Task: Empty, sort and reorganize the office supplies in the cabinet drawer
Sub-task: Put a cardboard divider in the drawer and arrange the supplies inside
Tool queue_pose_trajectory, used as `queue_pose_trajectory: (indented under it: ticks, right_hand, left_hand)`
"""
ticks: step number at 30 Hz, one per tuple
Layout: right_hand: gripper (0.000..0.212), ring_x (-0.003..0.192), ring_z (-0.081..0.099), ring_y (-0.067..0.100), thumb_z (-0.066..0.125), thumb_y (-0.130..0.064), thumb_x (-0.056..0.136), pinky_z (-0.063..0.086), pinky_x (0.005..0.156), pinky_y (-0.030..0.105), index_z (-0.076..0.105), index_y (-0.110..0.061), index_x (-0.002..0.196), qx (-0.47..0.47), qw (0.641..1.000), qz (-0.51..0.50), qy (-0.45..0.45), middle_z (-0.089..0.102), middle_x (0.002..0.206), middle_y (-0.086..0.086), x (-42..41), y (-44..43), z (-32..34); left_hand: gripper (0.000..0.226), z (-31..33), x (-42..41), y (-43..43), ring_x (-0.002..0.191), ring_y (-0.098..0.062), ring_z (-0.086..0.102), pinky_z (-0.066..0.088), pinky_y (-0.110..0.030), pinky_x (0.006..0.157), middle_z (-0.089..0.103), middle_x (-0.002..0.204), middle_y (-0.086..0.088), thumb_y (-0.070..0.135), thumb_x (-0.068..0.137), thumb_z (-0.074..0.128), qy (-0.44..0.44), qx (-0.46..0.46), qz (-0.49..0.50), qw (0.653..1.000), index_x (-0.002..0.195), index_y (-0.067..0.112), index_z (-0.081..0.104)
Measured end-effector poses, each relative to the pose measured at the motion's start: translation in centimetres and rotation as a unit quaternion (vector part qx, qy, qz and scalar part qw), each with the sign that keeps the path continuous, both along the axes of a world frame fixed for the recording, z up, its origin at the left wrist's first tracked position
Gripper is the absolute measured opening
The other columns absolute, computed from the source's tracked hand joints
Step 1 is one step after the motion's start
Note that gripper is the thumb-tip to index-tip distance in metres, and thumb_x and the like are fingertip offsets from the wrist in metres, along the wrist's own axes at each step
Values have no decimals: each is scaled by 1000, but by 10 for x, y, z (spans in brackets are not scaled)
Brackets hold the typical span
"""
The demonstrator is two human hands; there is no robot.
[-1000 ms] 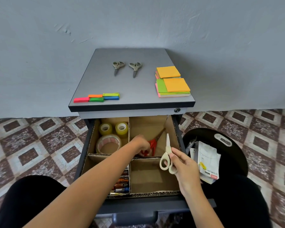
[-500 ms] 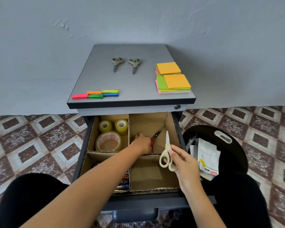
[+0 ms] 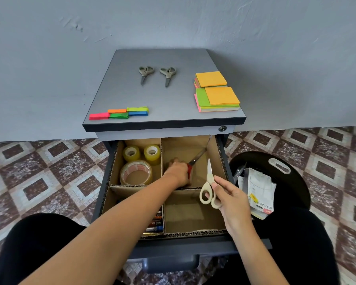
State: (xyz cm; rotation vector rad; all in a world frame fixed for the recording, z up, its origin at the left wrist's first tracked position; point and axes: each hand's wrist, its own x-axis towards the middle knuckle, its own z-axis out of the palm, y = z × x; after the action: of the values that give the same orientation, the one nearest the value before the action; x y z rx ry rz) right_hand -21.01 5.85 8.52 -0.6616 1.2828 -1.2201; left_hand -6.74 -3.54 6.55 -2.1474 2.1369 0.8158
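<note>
The left hand (image 3: 178, 168) reaches into the drawer's (image 3: 185, 243) far right compartment, fingers curled round the handle of the red scissors (image 3: 196, 159). The right hand (image 3: 232, 199) grips the cream scissors (image 3: 209, 189) by the handles over the drawer's near right compartment, blades closed. Behind the drawer, the cabinet top (image 3: 173, 103) carries sticky notes (image 3: 216, 91), two grey scissors (image 3: 146, 73) and flags (image 3: 119, 114); three tape rolls (image 3: 136, 171) sit in the drawer's far left compartment.

the left hand (image 3: 178, 169) covers the handles of the red scissors (image 3: 196, 159), its fingers out of sight. the left forearm (image 3: 132, 210) hides most markers (image 3: 156, 222) at lower centre. print on the packets (image 3: 259, 188), right, is mostly too small.
</note>
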Motion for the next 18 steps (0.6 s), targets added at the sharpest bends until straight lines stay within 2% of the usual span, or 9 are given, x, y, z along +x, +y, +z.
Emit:
queue_pose_trajectory:
  ticks: [3,6,10,12,15,18]
  right_hand:
    - [24,81,62,20,60,-1,88,49,76,32,65,-6,111,1,1000,0,-10,72,84,5,0,1,2]
    - [23,82,63,19,59,0,88,50,78,32,65,-7,108,10,1000,-6,-29,71,87,6,0,1,7]
    - [22,79,65,15,58,-1,88,53,69,26,64,-10,107,5,1000,2,-17,70,89,3,1,-6,15]
    - [23,86,66,16,58,-2,89,54,71,27,64,-11,109,-1,1000,23,0,70,94,3,3,-16,22]
    - [24,95,65,18,60,-3,89,54,76,30,64,-11,111,7,996,80,28,67,103,5,12,-38,29]
    - [25,95,65,19,61,-1,88,56,74,31,62,-3,113,42,993,111,26,66,108,11,30,-63,24]
  left_hand:
    - [59,5,0,1,124,-33,40,37,-38,104,33,137,-16,31,85,65,9,-13,4,1000,134,9,39]
    - [59,20,5,6,132,-33,36,35,-41,109,29,146,-16,36,90,59,55,-72,13,996,138,11,37]
    - [49,46,30,35,130,-18,39,31,-22,104,41,140,-4,31,95,50,128,-222,-27,966,142,19,37]
    - [46,50,52,53,128,-15,40,29,-19,101,44,137,-1,29,96,49,126,-267,-7,955,140,19,41]
    - [41,45,89,73,123,-26,45,34,-31,102,51,130,-10,21,93,55,77,-312,64,945,131,10,52]
    - [39,35,125,85,119,-34,46,38,-43,100,51,127,-17,18,91,58,34,-317,144,937,127,4,55]
